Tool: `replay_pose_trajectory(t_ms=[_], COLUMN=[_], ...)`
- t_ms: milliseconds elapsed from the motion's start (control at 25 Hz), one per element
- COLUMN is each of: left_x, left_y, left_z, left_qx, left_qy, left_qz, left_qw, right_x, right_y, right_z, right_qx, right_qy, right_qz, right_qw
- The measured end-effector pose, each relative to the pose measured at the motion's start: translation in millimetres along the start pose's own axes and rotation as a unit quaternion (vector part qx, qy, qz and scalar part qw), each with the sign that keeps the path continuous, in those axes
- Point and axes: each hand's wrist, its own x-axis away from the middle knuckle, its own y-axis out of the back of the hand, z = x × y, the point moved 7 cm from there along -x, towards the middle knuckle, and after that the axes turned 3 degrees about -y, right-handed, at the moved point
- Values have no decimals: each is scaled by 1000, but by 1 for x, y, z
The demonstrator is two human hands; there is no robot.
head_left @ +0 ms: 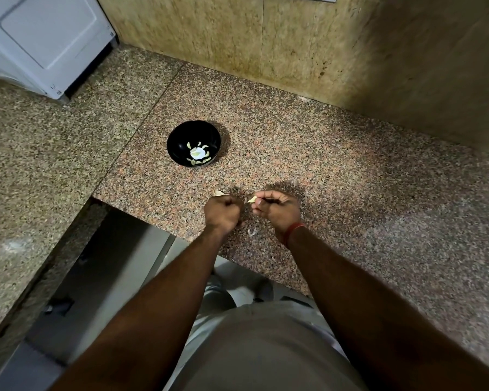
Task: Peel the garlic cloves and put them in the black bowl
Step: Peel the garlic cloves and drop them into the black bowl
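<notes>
Pale garlic clove (pixel 252 199): pinched by right hand (pixel 277 211) | left hand (pixel 222 213): fisted, contents hidden | round black bowl (pixel 194 143): holds peeled cloves, on speckled granite desk (pixel 336 170)

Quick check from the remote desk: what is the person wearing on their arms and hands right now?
Both forearms are bare, with no sleeves reaching into view and no gloves. The left hand carries nothing at the wrist. The right hand has a thin red-orange band around its wrist. No rings or watch can be made out.

White appliance (pixel 44 38) stands on speckled granite counter (pixel 350 170).
</notes>
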Motion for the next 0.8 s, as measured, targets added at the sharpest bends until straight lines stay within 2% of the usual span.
replay_pose_trajectory(t_ms=[200,480,680,800], left_x=[2,4,5,6], left_y=[-2,-6,-6,-7], left_z=[-9,-20,-23,-20], left_qx=[-26,-68,-78,-29], left_qy=[-49,-87,-76,-48], left_qz=[10,32,29,37], left_qw=[998,993,994,998], right_x=[-4,-5,-2,0], right_y=[-3,-7,-6,-3], right_z=[-5,-7,-3,1], right_qx=[52,61,56,79], right_qy=[-2,-2,-4,9], right_qz=[25,39,36,22], right_qw=[998,997,998,997])
